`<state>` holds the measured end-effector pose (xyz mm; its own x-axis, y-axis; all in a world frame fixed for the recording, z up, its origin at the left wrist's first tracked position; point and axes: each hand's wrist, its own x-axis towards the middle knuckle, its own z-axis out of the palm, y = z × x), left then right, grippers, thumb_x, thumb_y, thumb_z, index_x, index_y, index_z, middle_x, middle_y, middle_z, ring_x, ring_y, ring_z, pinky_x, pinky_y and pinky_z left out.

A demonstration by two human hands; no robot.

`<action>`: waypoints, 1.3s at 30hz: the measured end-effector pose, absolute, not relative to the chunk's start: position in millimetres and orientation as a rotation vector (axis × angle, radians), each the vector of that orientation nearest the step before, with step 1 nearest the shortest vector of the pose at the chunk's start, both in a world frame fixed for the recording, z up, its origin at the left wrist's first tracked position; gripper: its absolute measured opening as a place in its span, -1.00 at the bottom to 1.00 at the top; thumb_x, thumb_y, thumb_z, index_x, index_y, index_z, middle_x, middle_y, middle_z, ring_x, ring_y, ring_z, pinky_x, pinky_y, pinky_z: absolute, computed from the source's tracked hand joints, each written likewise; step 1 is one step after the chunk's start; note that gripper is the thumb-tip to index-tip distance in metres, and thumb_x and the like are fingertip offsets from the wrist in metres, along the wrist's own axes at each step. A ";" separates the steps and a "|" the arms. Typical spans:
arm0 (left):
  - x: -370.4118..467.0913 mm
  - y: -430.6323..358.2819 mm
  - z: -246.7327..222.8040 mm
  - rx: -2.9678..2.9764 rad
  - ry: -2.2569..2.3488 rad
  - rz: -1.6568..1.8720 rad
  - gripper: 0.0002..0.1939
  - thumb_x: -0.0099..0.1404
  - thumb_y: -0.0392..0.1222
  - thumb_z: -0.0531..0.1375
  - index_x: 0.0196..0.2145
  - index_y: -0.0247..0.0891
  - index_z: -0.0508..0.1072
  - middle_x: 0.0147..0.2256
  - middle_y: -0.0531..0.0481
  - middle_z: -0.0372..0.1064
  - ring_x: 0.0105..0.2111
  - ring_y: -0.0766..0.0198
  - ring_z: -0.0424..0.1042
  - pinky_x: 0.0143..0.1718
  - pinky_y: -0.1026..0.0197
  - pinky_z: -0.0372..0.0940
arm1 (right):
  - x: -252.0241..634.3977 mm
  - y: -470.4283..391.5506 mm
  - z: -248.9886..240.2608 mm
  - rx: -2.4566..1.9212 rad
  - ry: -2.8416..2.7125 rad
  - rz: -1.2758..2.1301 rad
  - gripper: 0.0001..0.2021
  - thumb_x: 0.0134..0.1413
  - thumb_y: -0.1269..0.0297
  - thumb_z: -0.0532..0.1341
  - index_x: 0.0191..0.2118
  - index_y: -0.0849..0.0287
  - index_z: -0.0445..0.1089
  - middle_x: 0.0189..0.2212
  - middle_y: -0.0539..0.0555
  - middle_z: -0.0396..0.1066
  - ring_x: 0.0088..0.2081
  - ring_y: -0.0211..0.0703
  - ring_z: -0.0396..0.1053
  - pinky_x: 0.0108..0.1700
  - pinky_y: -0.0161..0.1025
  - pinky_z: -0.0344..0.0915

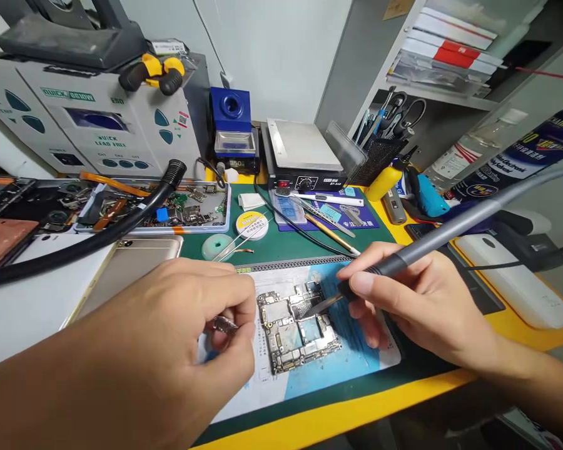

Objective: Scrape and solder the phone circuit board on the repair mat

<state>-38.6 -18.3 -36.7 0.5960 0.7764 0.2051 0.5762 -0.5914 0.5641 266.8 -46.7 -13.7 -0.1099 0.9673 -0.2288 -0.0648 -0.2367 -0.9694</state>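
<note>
My right hand is closed in a pen grip around a soldering iron with a grey cable sleeve. The iron's tip reaches down and left onto a dark chip area of a phone logic board, which lies flat on a white and blue mat. Just left of the board, my left hand is closed, pinching a small silvery metal piece. Most of that piece is hidden by the fingers, so its kind does not show.
Behind the mat lie a solder paste tin, a coil of wire and several slim tools. A hot plate, an iron stand and a hot air station stand at the back. A black hose crosses the left side.
</note>
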 end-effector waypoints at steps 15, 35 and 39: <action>-44.5 -14.5 -49.3 2.561 0.918 0.707 -0.68 0.61 -0.28 0.16 -0.37 -0.08 0.38 -0.48 0.23 0.38 -0.51 0.43 0.38 -0.47 0.19 0.24 | 261.7 -56.2 -13.0 -1.257 -1.063 1.465 -0.67 0.00 0.42 0.90 -0.29 -0.03 0.84 -0.60 -0.03 0.67 -0.68 -0.16 0.58 -0.65 -0.41 0.49; -38.8 -11.4 -42.8 2.464 0.934 0.775 -0.63 0.62 -0.26 0.10 -0.37 -0.01 0.46 -0.09 0.20 0.71 -0.32 0.41 0.63 -0.50 0.20 0.34 | 248.3 -51.6 -11.1 -1.308 -0.875 1.439 -0.57 0.07 0.35 0.85 -0.39 0.05 0.58 -0.68 -0.06 0.62 -0.76 -0.19 0.50 -0.70 -0.46 0.43; -42.6 -9.9 -44.1 2.516 0.813 0.794 -0.65 0.68 -0.22 0.16 -0.30 0.05 0.57 0.18 0.31 0.78 0.02 0.42 0.77 -0.06 0.33 0.56 | 250.5 -47.5 -7.1 -1.275 -0.898 1.509 -0.60 0.00 0.35 0.81 -0.44 0.07 0.58 -0.71 -0.01 0.58 -0.78 -0.14 0.49 -0.74 -0.42 0.41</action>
<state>-42.6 -9.9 -44.1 0.6734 0.6244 0.3957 0.4103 -0.7610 0.5026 250.5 -47.5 -7.1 -0.0241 0.9545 -0.2971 -0.1940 -0.2960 -0.9353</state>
